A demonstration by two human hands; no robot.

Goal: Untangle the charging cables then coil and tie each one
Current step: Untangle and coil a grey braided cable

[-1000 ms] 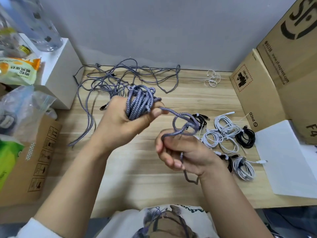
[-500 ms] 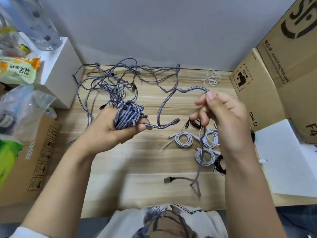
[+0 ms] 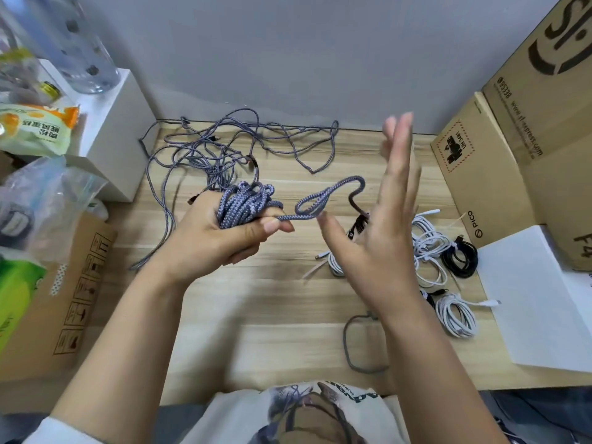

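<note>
1. The left hand (image 3: 205,238) has its fingers (image 3: 243,254) curled tight round a coiled bundle of purple braided cable (image 3: 243,203), and the thumb presses the cable's free run against the coil.
2. From under that thumb the loose tail (image 3: 323,200) leaves to the right, makes a small loop in the air, rises to a bend and drops behind the right hand.
3. The right hand (image 3: 378,251) stands edge-on beside that tail with its fingers (image 3: 398,149) straight and spread upward and the thumb out to the left; it holds nothing. The fingertips are blurred.
4. Below the right wrist a further grey loop of cable (image 3: 352,344) lies on the wooden counter (image 3: 272,302); whether it belongs to the same cable I cannot tell.
5. Behind the left hand, towards the wall, the tangle of purple cables (image 3: 224,149) is spread loosely over the counter, one strand trailing down past the left wrist.
6. To the right of the right hand lie finished coils: white coiled cables (image 3: 429,248), a black coiled cable (image 3: 461,257) just beside them, and another white coil (image 3: 455,315) nearer the counter's front edge.
7. A white sheet (image 3: 538,299) lies at the right edge, with cardboard boxes (image 3: 499,161) standing behind it.
8. On the left stand a white box (image 3: 118,129), plastic bags (image 3: 41,193) and a brown carton (image 3: 70,299).
</note>
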